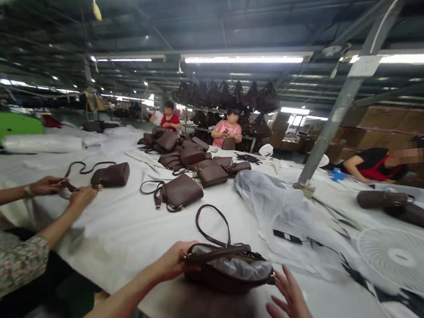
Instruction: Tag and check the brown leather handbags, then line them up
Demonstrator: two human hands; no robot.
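A dark brown handbag (223, 280) is at the near edge of the white-covered table, its top open and clear plastic stuffing (241, 268) showing inside. My left hand (179, 261) grips the bag's left end, near the strap's attachment. A thin strap loop (212, 219) rises above the bag. Beside the bag's right end is my right hand (288, 301), fingers spread, nothing held in it. Whether its fingertips touch the bag's corner is hard to tell.
More brown bags (181, 192) are piled farther back on the table (128, 227). At the left, a person's hands (82, 196) handle another bag's strap. Plastic sheeting (276, 203), a white fan (401, 258) and a metal post (338, 112) stand to the right. Other people sit beyond.
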